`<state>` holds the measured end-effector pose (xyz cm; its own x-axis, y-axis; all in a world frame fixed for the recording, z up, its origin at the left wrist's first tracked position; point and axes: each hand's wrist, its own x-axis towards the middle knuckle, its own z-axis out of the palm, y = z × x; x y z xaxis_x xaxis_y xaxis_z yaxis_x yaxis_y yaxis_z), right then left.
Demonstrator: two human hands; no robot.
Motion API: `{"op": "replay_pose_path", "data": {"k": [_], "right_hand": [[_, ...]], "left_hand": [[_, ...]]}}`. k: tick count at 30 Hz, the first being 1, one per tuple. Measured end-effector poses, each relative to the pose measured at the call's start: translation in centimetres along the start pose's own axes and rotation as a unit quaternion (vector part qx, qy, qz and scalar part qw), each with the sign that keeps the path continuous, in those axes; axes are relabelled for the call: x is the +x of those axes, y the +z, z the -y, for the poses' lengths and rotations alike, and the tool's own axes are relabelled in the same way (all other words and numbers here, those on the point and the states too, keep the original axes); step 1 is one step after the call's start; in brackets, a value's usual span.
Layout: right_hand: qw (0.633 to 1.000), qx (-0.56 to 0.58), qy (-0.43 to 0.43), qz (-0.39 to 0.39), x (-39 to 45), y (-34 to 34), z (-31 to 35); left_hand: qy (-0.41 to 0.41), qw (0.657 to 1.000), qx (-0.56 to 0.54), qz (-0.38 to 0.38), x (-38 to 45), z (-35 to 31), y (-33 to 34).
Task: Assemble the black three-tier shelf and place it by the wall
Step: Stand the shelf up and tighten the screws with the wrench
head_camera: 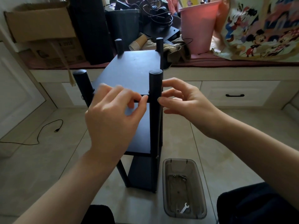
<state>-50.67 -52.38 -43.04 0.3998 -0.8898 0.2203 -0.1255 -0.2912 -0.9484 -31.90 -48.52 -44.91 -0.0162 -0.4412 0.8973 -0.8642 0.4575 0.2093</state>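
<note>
shelf: black three-tier shelf [129, 70] stands upright on the tiled floor [48, 159], straight ahead of the person, just short of the window-seat cabinet [226, 92]
axis: long axis vertical; four round posts poke up past the top board; top board's longer side runs away from the camera toward the bench
tiers: top board at hand height, middle board [139, 138] below it, bottom board near the floor
left hand: left hand [111, 120] at the front edge of the top board, thumb and forefinger pinched together on that edge just left of the near-right post [155, 94]; anything small between the fingertips can't be made out
right hand: right hand [182, 101] on the right side of the same post, fingers loosely curled, forefinger tip touching the post at board level; not wrapped round it
tray: clear grey plastic tray [200, 191] on the floor just right of the shelf's base; holds a small white spanner [184, 207] at its near end and a few small fasteners further in
cable: black cable [40, 135] loops across the floor at left, well apart from the shelf
bench clutter: cardboard box [40, 23] at left end, black speaker-like tower [92, 29], tangle of wires, stack of paper cups [137, 43], pink bucket [199, 28], cartoon-mouse print bag [262, 29] at right end
in the way: left hand and forearm cover much of the shelf's front-left side
writing: print on the lower cardboard box, too blurred to read
</note>
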Motion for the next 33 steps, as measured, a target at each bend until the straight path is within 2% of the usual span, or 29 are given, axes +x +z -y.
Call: {"op": "replay_pose_path", "data": {"k": [2,5,7,11,16,18,21,24,27,33], "right_hand": [[1.000,0.011,0.009,0.004,0.1,-0.3,-0.1],[1.000,0.022,0.019,0.011,0.2,-0.7,-0.4],[0.999,0.027,0.026,0.017,0.3,-0.8,-0.5],[0.993,0.094,0.075,0.013,0.7,-1.3,-0.6],[0.992,0.096,0.087,0.010,1.0,-1.2,-0.3],[0.990,0.098,0.096,-0.016,1.4,-0.7,-0.2],[0.977,0.127,0.161,-0.058,2.5,0.2,-0.1],[0.965,0.152,0.213,-0.032,3.5,0.6,0.3],[0.963,0.170,0.211,-0.007,4.0,0.9,0.4],[0.962,0.181,0.202,-0.028,4.8,0.9,0.4]], "left_hand": [[0.014,1.000,0.019,0.018,0.3,0.2,0.5],[0.001,0.995,0.016,0.100,0.4,0.2,1.4],[-0.012,0.992,0.005,0.127,0.6,-0.2,1.8],[-0.049,0.990,-0.034,0.127,0.8,-0.5,1.8],[-0.067,0.988,-0.053,0.129,0.9,-0.8,1.8],[-0.069,0.988,-0.054,0.130,1.0,-1.0,1.7],[-0.075,0.988,-0.053,0.124,1.0,-1.2,1.7],[-0.076,0.987,-0.038,0.133,1.3,-1.5,1.7],[-0.083,0.985,-0.032,0.150,1.9,-1.7,1.8],[-0.092,0.978,-0.051,0.181,2.3,-2.0,1.4]]}}
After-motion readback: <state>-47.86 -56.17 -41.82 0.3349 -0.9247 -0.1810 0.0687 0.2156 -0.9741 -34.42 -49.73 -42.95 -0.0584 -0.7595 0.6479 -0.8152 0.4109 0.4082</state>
